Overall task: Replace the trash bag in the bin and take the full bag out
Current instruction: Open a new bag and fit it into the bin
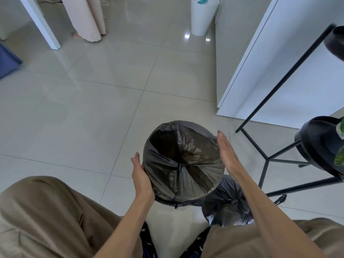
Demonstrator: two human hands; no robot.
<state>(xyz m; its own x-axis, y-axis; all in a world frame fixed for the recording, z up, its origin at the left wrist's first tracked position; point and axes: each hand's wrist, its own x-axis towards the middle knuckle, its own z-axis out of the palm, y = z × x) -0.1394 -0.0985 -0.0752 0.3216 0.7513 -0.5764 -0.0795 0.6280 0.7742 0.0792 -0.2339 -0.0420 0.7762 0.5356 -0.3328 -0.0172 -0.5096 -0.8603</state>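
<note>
Lined bin (183, 162) upright (mouth up) — left hand (141, 175) touching; right hand (227, 150) beside.

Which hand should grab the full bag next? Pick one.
Right. The full bag sits tied on the floor directly beneath the right hand; the left hand is across the bin, pressed against its side.

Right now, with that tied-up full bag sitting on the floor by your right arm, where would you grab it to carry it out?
Probably the gathered knot on top of the full bag, reaching straight down with the right hand. The plastic bunches into a neck there, pointing upward, while the rest looks rounded and slippery. The forearm partly hides it.
</note>
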